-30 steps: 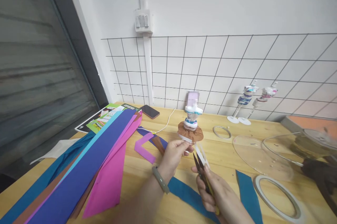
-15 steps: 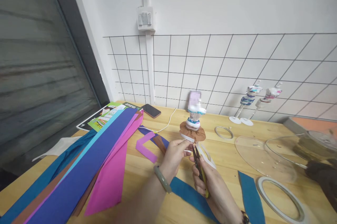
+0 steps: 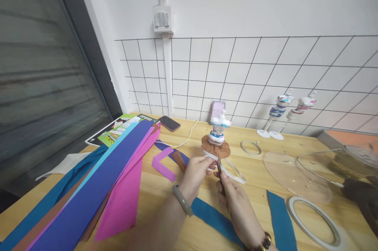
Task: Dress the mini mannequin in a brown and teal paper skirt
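Note:
My left hand (image 3: 198, 170) pinches a white tape strip (image 3: 211, 155) at the front edge of a brown gathered paper skirt (image 3: 220, 149). The skirt spreads round the base of a small doll torso (image 3: 217, 131) wrapped in white and blue. In my right hand (image 3: 233, 194) are small scissors (image 3: 219, 170), seen nearly edge-on, with their dark blades up at the strip near my left fingertips. A looser length of the white strip curls to the right of the blades. Whether the blades are closed is unclear.
Long coloured paper strips (image 3: 100, 172) cover the left, beside a phone (image 3: 169, 123). Teal paper pieces (image 3: 282, 219) lie in front. At right are tape rolls (image 3: 314, 222), a clear disc (image 3: 295, 176) and a dark-handled tool (image 3: 362, 200). Two doll torsos on stands (image 3: 277, 111) stand behind.
My right hand has turned the scissors, so they now show edge-on with the yellow handle mostly hidden. The loose white strip has shifted slightly right. My left hand keeps its place.

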Motion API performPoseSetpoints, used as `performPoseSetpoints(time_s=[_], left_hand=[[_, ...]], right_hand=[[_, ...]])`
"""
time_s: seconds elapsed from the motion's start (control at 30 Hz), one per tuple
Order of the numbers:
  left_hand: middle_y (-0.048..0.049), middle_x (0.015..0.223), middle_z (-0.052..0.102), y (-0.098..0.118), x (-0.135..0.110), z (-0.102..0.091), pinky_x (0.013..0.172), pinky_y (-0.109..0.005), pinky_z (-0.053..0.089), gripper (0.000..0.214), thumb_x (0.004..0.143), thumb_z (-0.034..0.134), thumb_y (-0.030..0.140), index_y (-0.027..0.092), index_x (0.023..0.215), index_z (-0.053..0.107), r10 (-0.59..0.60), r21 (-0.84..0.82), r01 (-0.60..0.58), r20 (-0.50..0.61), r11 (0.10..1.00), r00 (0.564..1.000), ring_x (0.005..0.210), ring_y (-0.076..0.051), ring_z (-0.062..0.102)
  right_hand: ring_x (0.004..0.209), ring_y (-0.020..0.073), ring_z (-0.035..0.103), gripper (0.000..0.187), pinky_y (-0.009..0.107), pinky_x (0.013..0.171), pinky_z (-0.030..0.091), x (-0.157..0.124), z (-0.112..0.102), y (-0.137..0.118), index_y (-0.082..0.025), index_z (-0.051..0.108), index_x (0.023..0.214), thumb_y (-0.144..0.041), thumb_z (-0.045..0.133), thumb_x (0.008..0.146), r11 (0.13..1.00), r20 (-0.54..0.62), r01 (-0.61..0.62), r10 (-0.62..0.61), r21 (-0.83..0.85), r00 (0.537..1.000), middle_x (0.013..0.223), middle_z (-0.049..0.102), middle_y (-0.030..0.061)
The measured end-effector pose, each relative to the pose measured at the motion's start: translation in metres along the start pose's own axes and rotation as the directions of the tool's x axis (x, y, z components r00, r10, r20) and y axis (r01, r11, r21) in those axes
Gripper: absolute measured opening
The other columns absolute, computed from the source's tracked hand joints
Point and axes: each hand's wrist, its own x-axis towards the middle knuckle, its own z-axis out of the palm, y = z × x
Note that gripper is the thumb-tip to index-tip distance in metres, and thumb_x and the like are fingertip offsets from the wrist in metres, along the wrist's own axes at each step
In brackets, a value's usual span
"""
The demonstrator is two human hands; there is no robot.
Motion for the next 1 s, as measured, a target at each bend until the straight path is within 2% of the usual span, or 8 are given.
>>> performPoseSetpoints(time_s=[0.13,0.43,0.8,1.0], left_hand=[[-0.0089,0.079,0.065,0.001,-0.002,-0.001,0.063,-0.025,0.038,0.03,0.069,0.056,0.037,0.012,0.08,0.067,-0.028,-0.022,0.029,0.038,0.999,0.999,0.076,-0.017,0.057],[-0.0086,0.079,0.065,0.003,-0.002,-0.003,0.062,-0.023,0.039,0.031,0.065,0.06,0.039,0.012,0.08,0.066,-0.115,-0.097,0.12,0.061,0.988,0.992,0.071,-0.014,0.058],[-0.01,0.082,0.065,0.004,-0.002,-0.002,0.06,-0.022,0.038,0.03,0.065,0.058,0.034,0.01,0.081,0.066,-0.177,-0.035,0.177,0.013,0.984,0.984,0.075,-0.016,0.059],[-0.01,0.078,0.065,0.001,0.0,-0.001,0.058,-0.022,0.037,0.03,0.065,0.057,0.034,0.009,0.079,0.066,-0.143,-0.019,0.143,-0.012,0.99,0.99,0.072,-0.016,0.058]], right_hand=[[0.042,0.0069,0.019,0.038,0.022,0.041,0.013,0.004,0.001,0.001,-0.021,0.038,0.06,-0.055,0.043,0.076,0.999,0.004,0.022,-0.022,-0.044,1.0,0.049,0.024,-0.0082],[0.043,0.0056,0.017,0.036,0.021,0.04,0.012,0.008,0.002,0.006,-0.02,0.038,0.061,-0.052,0.048,0.074,0.999,0.029,0.033,-0.034,0.043,0.999,0.052,0.024,-0.0081],[0.04,0.0041,0.017,0.039,0.019,0.038,0.011,0.012,0.004,0.011,-0.019,0.04,0.061,-0.055,0.054,0.068,0.998,-0.04,0.054,-0.055,-0.033,0.998,0.048,0.025,-0.0097],[0.039,0.0048,0.018,0.039,0.02,0.038,0.011,0.013,0.006,0.011,-0.02,0.041,0.062,-0.056,0.054,0.067,0.999,-0.061,0.036,-0.036,-0.01,0.997,0.049,0.024,-0.0096]])
